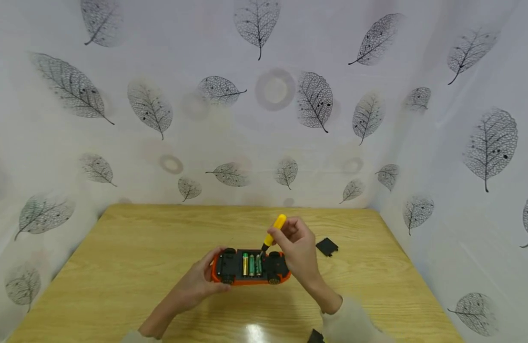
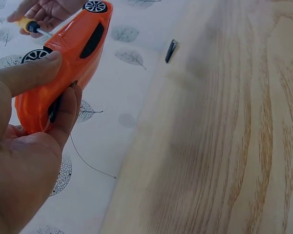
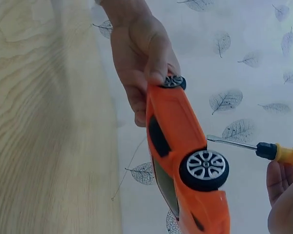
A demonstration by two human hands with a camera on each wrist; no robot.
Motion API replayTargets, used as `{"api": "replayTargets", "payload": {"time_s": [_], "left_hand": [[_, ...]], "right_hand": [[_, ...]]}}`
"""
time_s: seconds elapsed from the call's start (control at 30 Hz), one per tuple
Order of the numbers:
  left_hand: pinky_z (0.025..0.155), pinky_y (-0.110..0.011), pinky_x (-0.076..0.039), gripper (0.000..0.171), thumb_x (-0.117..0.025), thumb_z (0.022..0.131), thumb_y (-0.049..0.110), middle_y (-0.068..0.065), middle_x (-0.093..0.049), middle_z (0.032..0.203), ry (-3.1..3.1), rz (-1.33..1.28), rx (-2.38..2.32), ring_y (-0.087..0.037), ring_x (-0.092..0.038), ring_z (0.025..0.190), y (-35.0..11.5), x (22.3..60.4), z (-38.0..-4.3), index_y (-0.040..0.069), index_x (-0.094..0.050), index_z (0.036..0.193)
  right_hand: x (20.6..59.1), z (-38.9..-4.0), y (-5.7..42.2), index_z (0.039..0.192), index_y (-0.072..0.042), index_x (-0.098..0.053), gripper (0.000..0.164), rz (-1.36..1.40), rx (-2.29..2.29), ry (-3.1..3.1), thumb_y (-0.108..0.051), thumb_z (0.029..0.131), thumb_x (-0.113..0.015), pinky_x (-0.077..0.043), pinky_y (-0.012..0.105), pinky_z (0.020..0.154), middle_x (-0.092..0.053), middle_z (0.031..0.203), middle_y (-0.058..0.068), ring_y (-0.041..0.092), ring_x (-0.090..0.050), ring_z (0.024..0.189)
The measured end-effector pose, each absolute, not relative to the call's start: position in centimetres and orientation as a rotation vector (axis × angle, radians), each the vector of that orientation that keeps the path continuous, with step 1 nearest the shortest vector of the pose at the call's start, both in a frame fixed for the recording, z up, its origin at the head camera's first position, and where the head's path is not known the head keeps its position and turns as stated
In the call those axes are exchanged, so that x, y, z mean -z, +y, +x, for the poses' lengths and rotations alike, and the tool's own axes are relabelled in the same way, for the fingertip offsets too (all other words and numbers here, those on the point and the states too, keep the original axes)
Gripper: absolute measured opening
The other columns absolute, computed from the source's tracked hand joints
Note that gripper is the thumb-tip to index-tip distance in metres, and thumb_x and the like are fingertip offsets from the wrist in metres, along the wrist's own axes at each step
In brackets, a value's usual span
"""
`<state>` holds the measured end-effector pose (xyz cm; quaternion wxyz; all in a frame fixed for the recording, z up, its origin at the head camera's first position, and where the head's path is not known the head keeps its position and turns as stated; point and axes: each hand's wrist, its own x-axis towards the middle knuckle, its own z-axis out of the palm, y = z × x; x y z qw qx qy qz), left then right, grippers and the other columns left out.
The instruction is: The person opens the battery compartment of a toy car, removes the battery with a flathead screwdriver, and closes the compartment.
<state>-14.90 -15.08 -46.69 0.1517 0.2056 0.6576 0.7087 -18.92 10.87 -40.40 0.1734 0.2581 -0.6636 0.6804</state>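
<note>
My left hand (image 1: pixel 195 283) grips one end of an orange toy car (image 1: pixel 251 282), its thumb on the near side and its fingers round the far side. The car is held with its black underside up. Three batteries (image 1: pixel 252 265), one gold and green and two greenish, lie side by side in its uncovered battery compartment. My right hand (image 1: pixel 301 250) holds a screwdriver (image 1: pixel 274 230) by its yellow handle, slanting down. The metal shaft (image 3: pixel 232 142) shows in the right wrist view; its tip is at the rightmost battery in the head view.
A black battery cover (image 1: pixel 327 247) lies on the wooden table (image 1: pixel 152 238) right of the hands. Another black piece (image 1: pixel 315 336) sits near the table's front, partly cut off. A thin wire (image 2: pixel 90 166) trails from the car. Leaf-patterned cloth (image 1: pixel 247 133) stands around the back and sides.
</note>
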Motion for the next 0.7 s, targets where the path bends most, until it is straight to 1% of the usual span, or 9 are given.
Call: {"api": "replayTargets", "payload": {"time_s": [0.1,0.2,0.3,0.47,0.53,0.7], "left_hand": [[0.094,-0.037,-0.059,0.091,-0.073,0.089,-0.012,-0.040,-0.027,0.154,1.875,0.584,-2.039,-0.040,-0.058,0.126,-15.1,46.7,-15.0,-0.007,-0.016,0.159],[0.093,-0.038,-0.059,0.091,-0.073,0.088,-0.011,-0.039,-0.026,0.154,1.880,0.571,-2.043,-0.040,-0.058,0.126,-15.0,46.6,-15.0,-0.006,-0.017,0.159],[0.093,-0.038,-0.059,0.090,-0.074,0.088,-0.010,-0.039,-0.026,0.155,1.893,0.563,-2.043,-0.040,-0.057,0.126,-15.0,46.5,-15.0,-0.007,-0.017,0.159],[0.094,-0.038,-0.059,0.090,-0.074,0.088,-0.010,-0.039,-0.029,0.154,1.913,0.564,-2.038,-0.041,-0.057,0.127,-14.9,46.5,-15.0,-0.007,-0.018,0.158],[0.094,-0.038,-0.059,0.089,-0.074,0.088,-0.011,-0.038,-0.029,0.153,1.916,0.566,-2.036,-0.040,-0.057,0.127,-14.9,46.5,-15.0,-0.007,-0.019,0.158],[0.094,-0.038,-0.059,0.088,-0.073,0.088,-0.012,-0.039,-0.029,0.153,1.909,0.573,-2.040,-0.040,-0.058,0.126,-14.9,46.7,-15.0,-0.006,-0.020,0.158]], "right_hand": [[40.6,-18.3,10.8,0.106,0.006,-0.059,0.014,0.843,-1.891,-1.851,0.008,0.095,-0.068,-0.063,0.033,0.065,-0.070,0.095,0.011,0.017,-0.067,0.074],[40.9,-17.9,10.7,0.106,0.004,-0.059,0.014,0.899,-1.870,-1.838,0.007,0.096,-0.068,-0.062,0.032,0.063,-0.071,0.096,0.011,0.016,-0.066,0.074],[41.1,-17.6,10.6,0.105,0.004,-0.059,0.014,0.925,-1.863,-1.826,0.008,0.095,-0.068,-0.061,0.031,0.062,-0.070,0.096,0.014,0.015,-0.065,0.074],[41.5,-17.6,10.5,0.104,0.007,-0.058,0.016,0.966,-1.868,-1.801,0.012,0.094,-0.068,-0.061,0.027,0.066,-0.068,0.095,0.020,0.016,-0.066,0.077],[41.7,-17.6,10.5,0.105,0.007,-0.057,0.016,0.975,-1.868,-1.801,0.012,0.093,-0.068,-0.061,0.026,0.067,-0.068,0.095,0.021,0.016,-0.066,0.078],[41.9,-17.2,10.6,0.107,0.005,-0.058,0.020,0.993,-1.848,-1.828,0.012,0.093,-0.069,-0.061,0.027,0.064,-0.068,0.097,0.020,0.018,-0.066,0.078]]}}
